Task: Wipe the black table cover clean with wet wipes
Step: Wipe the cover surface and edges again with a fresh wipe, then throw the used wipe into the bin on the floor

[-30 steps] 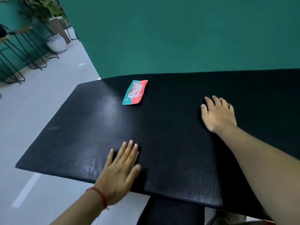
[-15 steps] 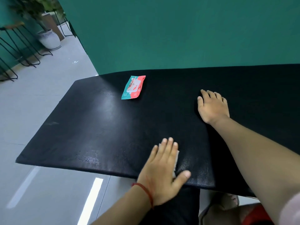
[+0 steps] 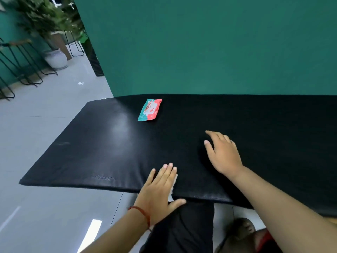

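Observation:
The black table cover (image 3: 102, 148) spreads across the middle of the view, with a dull sheen on its left half. My left hand (image 3: 159, 190) lies flat at the near edge, pressing a white wet wipe (image 3: 174, 181) that peeks out under the fingers and hangs over the edge. A red string circles that wrist. My right hand (image 3: 223, 154) rests further in, fingers apart, palm down on the cover with nothing in it. A teal and pink wet wipes pack (image 3: 149, 109) lies near the far edge.
A green wall (image 3: 209, 48) stands right behind the table. To the left is grey floor (image 3: 45, 110), with a potted plant (image 3: 54, 57) and black wire-legged stools (image 3: 20, 70) further back. My legs show below the near edge.
My left hand slid the wipe rightwards along the near edge, then drew back over the edge. My right hand came nearer and its fingers lifted a little. The view tilted upward.

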The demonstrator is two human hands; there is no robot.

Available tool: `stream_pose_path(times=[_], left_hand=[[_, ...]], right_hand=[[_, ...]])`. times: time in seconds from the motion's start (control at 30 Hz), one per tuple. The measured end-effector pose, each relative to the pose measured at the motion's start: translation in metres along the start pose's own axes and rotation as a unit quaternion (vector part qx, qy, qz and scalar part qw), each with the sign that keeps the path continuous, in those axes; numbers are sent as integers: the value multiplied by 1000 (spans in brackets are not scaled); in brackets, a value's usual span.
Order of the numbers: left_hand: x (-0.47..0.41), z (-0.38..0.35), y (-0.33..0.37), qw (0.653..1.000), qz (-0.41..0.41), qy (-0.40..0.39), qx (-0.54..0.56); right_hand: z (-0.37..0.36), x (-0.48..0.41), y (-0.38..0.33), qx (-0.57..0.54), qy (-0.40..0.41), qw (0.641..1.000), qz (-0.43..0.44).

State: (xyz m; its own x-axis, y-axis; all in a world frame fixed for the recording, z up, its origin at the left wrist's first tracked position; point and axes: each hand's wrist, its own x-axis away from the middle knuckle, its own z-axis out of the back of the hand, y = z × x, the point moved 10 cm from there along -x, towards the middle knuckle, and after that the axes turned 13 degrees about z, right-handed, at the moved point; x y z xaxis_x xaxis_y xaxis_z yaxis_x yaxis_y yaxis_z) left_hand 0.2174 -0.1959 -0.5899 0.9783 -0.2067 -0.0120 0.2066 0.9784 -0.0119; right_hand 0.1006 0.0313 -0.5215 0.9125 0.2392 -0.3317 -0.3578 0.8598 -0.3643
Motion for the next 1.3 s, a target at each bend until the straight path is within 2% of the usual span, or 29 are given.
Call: stream_pose_path(times=[0.1, 0.3, 0.4, 0.5, 0.57, 0.63, 0.7, 0.8, 0.83, 0.9, 0.97, 1.07, 1.13, 1.23, 1.3], left_hand=[[5, -3, -52, 999, 43, 6, -26], [24, 9, -135, 985, 132, -90, -68], [34, 36, -142, 974, 152, -162, 44], [45, 87, -158, 947, 208, -108, 221], [62, 114, -163, 896, 235, -93, 364], [73, 121, -151, 809, 250, -127, 517], [92, 134, -150, 731, 269, -123, 615], [108, 149, -149, 571, 256, -129, 769], [111, 156, -145, 529, 239, -132, 803], [116, 166, -142, 461, 213, -122, 853], [121, 169, -148, 421, 221, -85, 876], [131, 170, -170, 434, 230, -39, 870], [140, 170, -183, 452, 215, -38, 865], [156, 159, -197, 462, 189, -53, 865], [169, 150, -211, 445, 180, -53, 876]], right_hand=[[-3, 20, -17, -25, -13, 1000, 5], [-3, 38, -91, -71, -53, 994, 67], [-3, 38, -145, -90, -89, 984, 125], [-6, 41, -200, -125, -119, 970, 173], [-5, 44, -235, -167, -130, 957, 198], [-5, 44, -257, -230, -135, 942, 203], [2, 47, -286, -282, -131, 926, 216], [16, 50, -327, -316, -106, 908, 253], [19, 53, -338, -318, -94, 905, 267], [25, 58, -360, -292, -66, 905, 302], [28, 63, -383, -245, -43, 905, 345], [26, 60, -409, -199, -24, 903, 380], [18, 52, -420, -220, -45, 903, 366], [-2, 40, -434, -249, -70, 907, 333], [-20, 38, -448, -261, -103, 906, 317]])
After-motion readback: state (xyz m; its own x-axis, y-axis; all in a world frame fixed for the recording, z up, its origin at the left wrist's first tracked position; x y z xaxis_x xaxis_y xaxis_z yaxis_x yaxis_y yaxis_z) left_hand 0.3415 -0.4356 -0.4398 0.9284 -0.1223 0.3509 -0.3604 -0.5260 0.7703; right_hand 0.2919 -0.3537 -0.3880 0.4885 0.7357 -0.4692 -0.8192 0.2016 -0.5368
